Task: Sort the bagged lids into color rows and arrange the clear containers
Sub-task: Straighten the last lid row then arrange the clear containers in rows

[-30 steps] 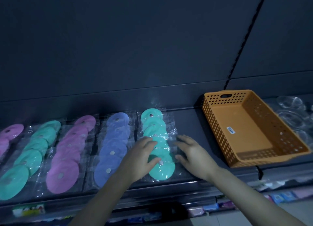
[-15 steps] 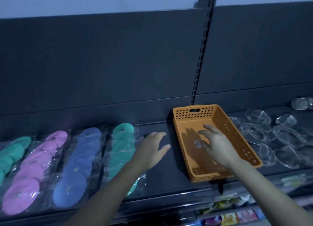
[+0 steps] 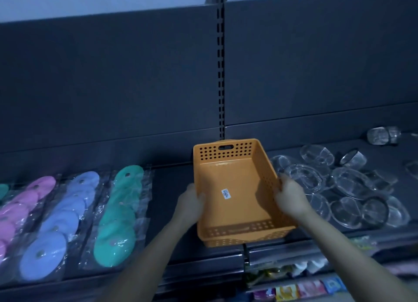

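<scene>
An orange perforated basket stands on the dark shelf, with only a small white label inside. My left hand grips its left wall and my right hand grips its right wall. Left of the basket lie bagged lids in rows: a teal row, a blue row and a pink row, with another teal lid at the frame's left edge. Several clear containers lie in a loose pile to the right of the basket.
A slotted upright post splits the dark back panel behind the basket. A clear jar lies on its side at the far right. Colourful packets fill a lower shelf under the front edge.
Both hands left the teal bag of lids and moved right to the orange basket, now gripping its two side walls. The view has swung right, showing more clear containers.
</scene>
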`<state>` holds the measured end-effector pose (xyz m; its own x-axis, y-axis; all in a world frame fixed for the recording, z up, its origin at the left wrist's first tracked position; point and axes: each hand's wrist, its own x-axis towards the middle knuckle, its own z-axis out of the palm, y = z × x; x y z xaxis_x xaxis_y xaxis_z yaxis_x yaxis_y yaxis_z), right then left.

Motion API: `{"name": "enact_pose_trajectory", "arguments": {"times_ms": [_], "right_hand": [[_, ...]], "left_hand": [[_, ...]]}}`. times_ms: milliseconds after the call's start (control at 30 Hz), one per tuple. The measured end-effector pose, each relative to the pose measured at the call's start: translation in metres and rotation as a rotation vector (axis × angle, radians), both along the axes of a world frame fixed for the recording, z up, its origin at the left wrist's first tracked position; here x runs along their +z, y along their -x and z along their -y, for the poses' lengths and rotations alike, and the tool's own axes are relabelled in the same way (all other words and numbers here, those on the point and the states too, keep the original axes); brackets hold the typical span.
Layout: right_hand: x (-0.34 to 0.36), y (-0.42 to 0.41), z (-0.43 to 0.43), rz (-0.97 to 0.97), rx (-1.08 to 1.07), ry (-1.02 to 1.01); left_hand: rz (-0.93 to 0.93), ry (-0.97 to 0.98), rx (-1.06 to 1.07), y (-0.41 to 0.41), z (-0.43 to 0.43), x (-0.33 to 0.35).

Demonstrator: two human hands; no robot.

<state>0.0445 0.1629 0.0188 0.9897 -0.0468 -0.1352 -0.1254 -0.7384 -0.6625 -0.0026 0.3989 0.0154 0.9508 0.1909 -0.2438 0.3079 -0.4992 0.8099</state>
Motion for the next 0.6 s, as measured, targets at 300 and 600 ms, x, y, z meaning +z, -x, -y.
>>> {"name": "enact_pose_trajectory", "arguments": {"times_ms": [300,600], "right_hand": [[0.015,0.01,0.01,0.004,-0.008,-0.14],[0.057,0.05,0.021,0.305,-0.158,-0.081]], "left_hand": [[0.175,-0.007,0.065,0.011,0.011,0.022],[0.391,-0.04,-0.055,0.024,0.018,0.056]]}}
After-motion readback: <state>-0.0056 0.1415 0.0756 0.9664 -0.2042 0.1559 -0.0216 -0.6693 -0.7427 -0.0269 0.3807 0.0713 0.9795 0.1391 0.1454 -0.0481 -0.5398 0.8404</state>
